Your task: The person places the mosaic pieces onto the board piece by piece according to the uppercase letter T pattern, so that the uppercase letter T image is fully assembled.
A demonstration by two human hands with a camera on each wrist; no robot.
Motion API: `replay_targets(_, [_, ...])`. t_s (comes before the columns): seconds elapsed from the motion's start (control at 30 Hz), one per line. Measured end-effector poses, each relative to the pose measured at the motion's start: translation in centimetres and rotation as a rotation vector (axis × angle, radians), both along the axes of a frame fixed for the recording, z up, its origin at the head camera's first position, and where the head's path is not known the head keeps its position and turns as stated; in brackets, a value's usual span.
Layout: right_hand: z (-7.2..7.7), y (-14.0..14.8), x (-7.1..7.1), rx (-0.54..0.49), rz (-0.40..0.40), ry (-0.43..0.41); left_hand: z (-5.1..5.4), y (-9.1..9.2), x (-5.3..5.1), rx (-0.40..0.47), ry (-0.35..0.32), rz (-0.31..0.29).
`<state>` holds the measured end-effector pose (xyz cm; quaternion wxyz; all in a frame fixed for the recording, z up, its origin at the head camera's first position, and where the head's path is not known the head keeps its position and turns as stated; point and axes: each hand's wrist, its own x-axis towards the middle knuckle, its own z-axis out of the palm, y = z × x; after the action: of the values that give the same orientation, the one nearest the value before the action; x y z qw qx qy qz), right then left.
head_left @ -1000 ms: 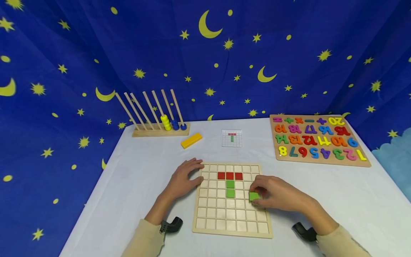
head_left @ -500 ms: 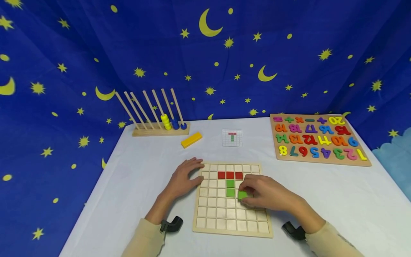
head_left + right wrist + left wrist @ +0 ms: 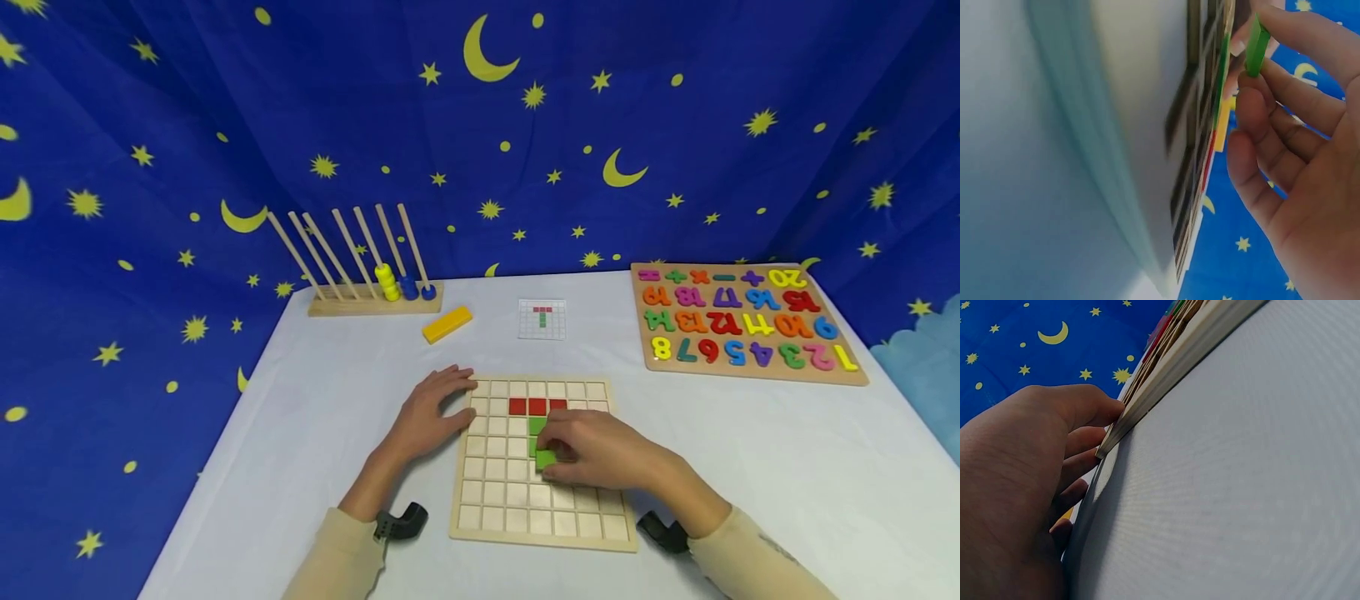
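Observation:
My right hand [image 3: 603, 450] pinches a green square tile [image 3: 545, 460] between thumb and fingertips, over the middle of the wooden grid board [image 3: 495, 521]. In the right wrist view the tile [image 3: 1257, 50] is held a little off the board's surface. Three red tiles [image 3: 537, 407] form a row in the upper part of the grid. Below the middle one, green tiles [image 3: 536, 426] run downward, partly hidden by my right hand. My left hand [image 3: 427, 421] rests by the board's left edge, its thumb and fingertips touching the rim, as the left wrist view also shows.
Behind the board lies a small pattern card [image 3: 542, 320] showing a red and green T. A yellow block [image 3: 447, 325] and a wooden peg abacus [image 3: 375, 307] with yellow and blue beads stand back left. A number puzzle board [image 3: 750, 325] lies back right.
My right hand has carried the green tile leftward across the grid, from its right side to the middle column below the red row. The left hand has stayed at the board's edge.

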<state>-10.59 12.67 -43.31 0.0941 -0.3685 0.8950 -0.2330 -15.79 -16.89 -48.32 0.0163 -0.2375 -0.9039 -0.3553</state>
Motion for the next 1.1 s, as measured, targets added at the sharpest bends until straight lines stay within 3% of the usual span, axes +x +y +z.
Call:
replay_targets(0.23, [-0.33, -0.56, 0.62, 0.038, 0.034, 0.04, -0.26, -0.06, 0.15, -0.006, 0.002, -0.008])
replay_targets(0.67, [-0.33, -0.18, 0.46, 0.052, 0.059, -0.012, 0.11, 0.08, 0.26, -0.009, -0.001, -0.003])
replay_targets(0.87, [-0.53, -0.2, 0.52, 0.005, 0.065, -0.034, 0.19, -0.01, 0.26, -0.007, 0.001, -0.006])
replay_targets(1.1, [-0.47, -0.24, 0.51, 0.005, 0.087, -0.021, 0.12, -0.1, 0.35, 0.01, 0.007, -0.004])
